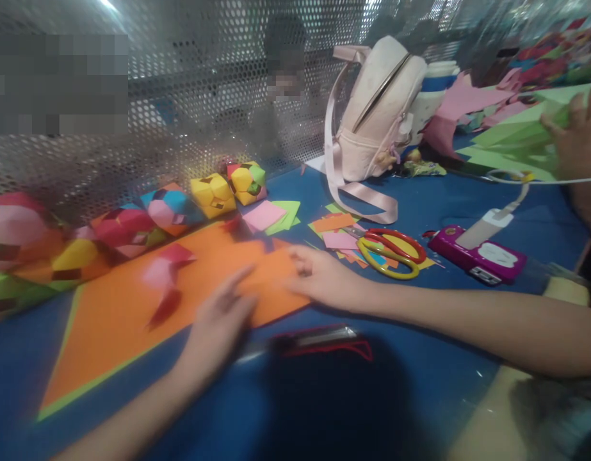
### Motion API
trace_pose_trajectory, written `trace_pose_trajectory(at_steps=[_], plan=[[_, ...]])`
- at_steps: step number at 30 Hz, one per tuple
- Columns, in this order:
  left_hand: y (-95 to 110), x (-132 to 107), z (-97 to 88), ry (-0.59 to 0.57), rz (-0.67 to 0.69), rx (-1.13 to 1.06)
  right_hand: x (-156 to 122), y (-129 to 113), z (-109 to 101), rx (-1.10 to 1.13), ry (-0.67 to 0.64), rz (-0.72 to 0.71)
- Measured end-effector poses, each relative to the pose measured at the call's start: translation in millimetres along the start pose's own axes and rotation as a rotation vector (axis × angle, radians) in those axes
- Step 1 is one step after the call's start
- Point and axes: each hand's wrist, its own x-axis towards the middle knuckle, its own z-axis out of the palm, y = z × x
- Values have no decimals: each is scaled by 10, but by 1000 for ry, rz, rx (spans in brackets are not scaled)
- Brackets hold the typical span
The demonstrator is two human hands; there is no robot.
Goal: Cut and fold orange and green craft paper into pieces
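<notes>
My left hand (pixel 223 317) is over the orange paper sheets, blurred, with thumb and fingers apart. My right hand (pixel 319 278) has its fingers bent around the edge of a smaller piece of orange paper (pixel 269 275). Beneath lies a large orange sheet (pixel 107 333) with a green edge showing below it. A folded pink and red paper piece (pixel 163 275) rests on that sheet, left of my left hand. Just below my hands is a dark, blurred cutter-like tool (pixel 319 339) with a red cord.
Folded paper balls (pixel 213 194) line the perforated metal panel (pixel 180 83). Scissors (pixel 391 253) lie on paper scraps (pixel 331 224). A purple power strip (pixel 487 253) holds a white plug. Behind stands a pink backpack (pixel 376 115). Another person's hand (pixel 581 128) touches green paper (pixel 520 137).
</notes>
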Motion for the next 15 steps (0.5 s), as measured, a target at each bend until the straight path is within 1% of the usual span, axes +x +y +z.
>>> trace_pose_trajectory(at_steps=[3, 8, 12, 15], plan=[[9, 19, 14, 4, -35, -52, 14, 33, -31, 19, 38, 1], [-49, 43, -23, -17, -33, -105, -2, 23, -66, 33, -12, 24], [-81, 68, -34, -31, -42, -175, -11, -24, -123, -78, 84, 22], [-55, 74, -10, -62, -64, -243, 10, -74, -183, -114, 118, -18]])
